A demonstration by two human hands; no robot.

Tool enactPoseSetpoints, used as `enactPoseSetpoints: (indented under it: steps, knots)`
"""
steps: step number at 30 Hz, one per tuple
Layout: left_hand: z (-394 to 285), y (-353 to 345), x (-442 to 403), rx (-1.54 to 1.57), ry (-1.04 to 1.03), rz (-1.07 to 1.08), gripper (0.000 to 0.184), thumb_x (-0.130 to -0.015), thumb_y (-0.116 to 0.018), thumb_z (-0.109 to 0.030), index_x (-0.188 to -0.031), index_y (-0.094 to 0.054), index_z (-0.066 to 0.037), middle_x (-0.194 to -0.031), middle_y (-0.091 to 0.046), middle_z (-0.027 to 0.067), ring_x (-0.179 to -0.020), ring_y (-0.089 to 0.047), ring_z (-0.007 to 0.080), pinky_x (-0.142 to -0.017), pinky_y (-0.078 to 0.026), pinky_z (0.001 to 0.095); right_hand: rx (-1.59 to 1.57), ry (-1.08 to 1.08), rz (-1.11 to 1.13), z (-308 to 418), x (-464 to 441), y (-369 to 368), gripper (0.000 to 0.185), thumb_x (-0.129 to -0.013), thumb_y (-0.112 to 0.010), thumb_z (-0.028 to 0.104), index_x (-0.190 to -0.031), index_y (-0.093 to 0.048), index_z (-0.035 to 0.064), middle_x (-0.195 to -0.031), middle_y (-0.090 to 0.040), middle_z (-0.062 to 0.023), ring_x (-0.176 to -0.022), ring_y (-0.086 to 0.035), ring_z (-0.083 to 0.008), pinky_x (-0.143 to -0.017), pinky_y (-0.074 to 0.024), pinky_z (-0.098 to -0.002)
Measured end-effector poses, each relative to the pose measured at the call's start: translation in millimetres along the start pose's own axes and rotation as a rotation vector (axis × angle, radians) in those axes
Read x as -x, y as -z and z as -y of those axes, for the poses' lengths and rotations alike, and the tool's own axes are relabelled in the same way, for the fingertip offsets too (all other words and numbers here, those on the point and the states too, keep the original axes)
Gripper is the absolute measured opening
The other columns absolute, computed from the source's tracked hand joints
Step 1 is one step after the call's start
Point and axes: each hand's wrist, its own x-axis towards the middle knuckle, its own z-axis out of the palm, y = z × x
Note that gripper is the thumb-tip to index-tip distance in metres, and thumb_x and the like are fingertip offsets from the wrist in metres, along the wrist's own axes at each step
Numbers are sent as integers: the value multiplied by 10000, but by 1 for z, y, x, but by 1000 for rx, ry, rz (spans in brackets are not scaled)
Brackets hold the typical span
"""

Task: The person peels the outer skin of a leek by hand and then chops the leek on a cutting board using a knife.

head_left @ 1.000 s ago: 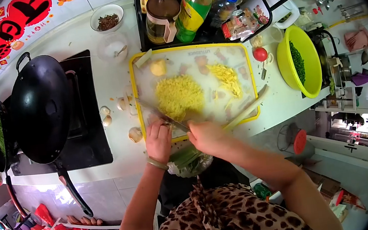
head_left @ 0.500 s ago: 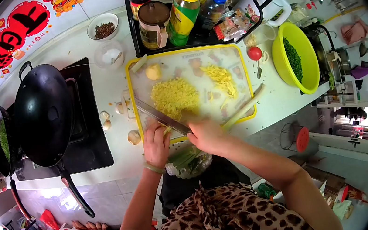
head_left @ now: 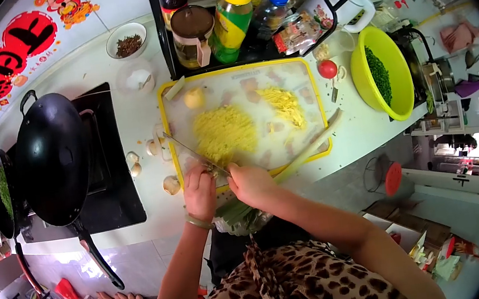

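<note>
My right hand point(head_left: 252, 185) is closed round the handle of a kitchen knife point(head_left: 194, 154), whose blade slants up and left over the cutting board's near left part. Beside the blade is my left hand point(head_left: 199, 193), fingers curled and pressed together at the board's near edge. Whatever lies under those fingertips is hidden. A pile of finely chopped yellow bits point(head_left: 226, 132) spreads beyond the knife on the yellow-rimmed cutting board point(head_left: 235, 76). Yellow shreds point(head_left: 284, 106) lie to its right, and a round pale-yellow chunk point(head_left: 194, 98) at the far left. A long leek-like stalk point(head_left: 309, 147) crosses the near right edge.
Left of the board, a black wok point(head_left: 54, 157) stands on the stove, with garlic point(head_left: 134, 164) nearby. A black rack point(head_left: 159, 32) of bottles is behind. On the right are a red tomato-like ball point(head_left: 327, 68) and a lime-green bowl point(head_left: 364, 80) of chopped greens.
The knife has turned, its blade now showing edge-on and thin. My right hand has shifted slightly left, closer to my left hand. The whole view has moved a little.
</note>
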Motion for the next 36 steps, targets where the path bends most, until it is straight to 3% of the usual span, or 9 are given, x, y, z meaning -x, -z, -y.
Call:
enactPoseSetpoints:
  steps: [3, 6, 12, 20, 28, 36]
  knots:
    - [-3, 2, -3, -20, 2, 18, 148, -704, -653, 4, -822, -569, -25, -993, -566, 115, -937, -545, 318, -800, -477, 392, 23, 50, -17, -15, -3, 9, 150, -838, -516, 166, -833, -511, 17, -659, -588, -188, -622, -587, -388, -569, -458, -501]
    - [-3, 5, -2, -33, -2, 38, 148, -712, -652, -3, -834, -572, -31, -988, -565, 109, -935, -544, 314, -797, -476, 390, 129, 16, 112, -31, -12, 32, 174, -856, -500, 205, -847, -526, 34, -678, -596, -175, -655, -593, -381, -588, -459, -490]
    - [-8, 4, -14, -36, -35, 50, 154, -712, -657, 4, -842, -582, -31, -976, -582, 119, -893, -549, 315, -774, -463, 392, 73, 29, 137, -35, -21, 49, 220, -864, -520, 238, -882, -545, 20, -739, -607, -197, -700, -590, -397, -635, -462, -495]
    - [-10, -19, -29, -112, 10, -11, 164, -714, -664, -29, -853, -577, -40, -974, -566, 108, -880, -544, 303, -734, -473, 394, -30, -17, 118, -32, -17, 62, 253, -864, -541, 248, -815, -526, 0, -721, -590, -219, -710, -582, -409, -639, -449, -481]
    - [-20, -4, -11, -35, 101, -45, 265, -720, -695, -71, -971, -615, -46, -1086, -575, 130, -983, -546, 326, -817, -459, 401, -10, 31, 100, -20, -2, 69, 210, -844, -554, 210, -810, -519, 6, -680, -586, -200, -668, -584, -401, -616, -457, -483]
    - [-20, -12, -22, -38, 131, -69, 154, -732, -671, -48, -873, -610, -35, -1001, -591, 105, -906, -556, 309, -787, -466, 396, 111, 52, 140, -21, -3, 62, 162, -840, -527, 179, -834, -528, 17, -666, -597, -184, -654, -599, -387, -604, -464, -494]
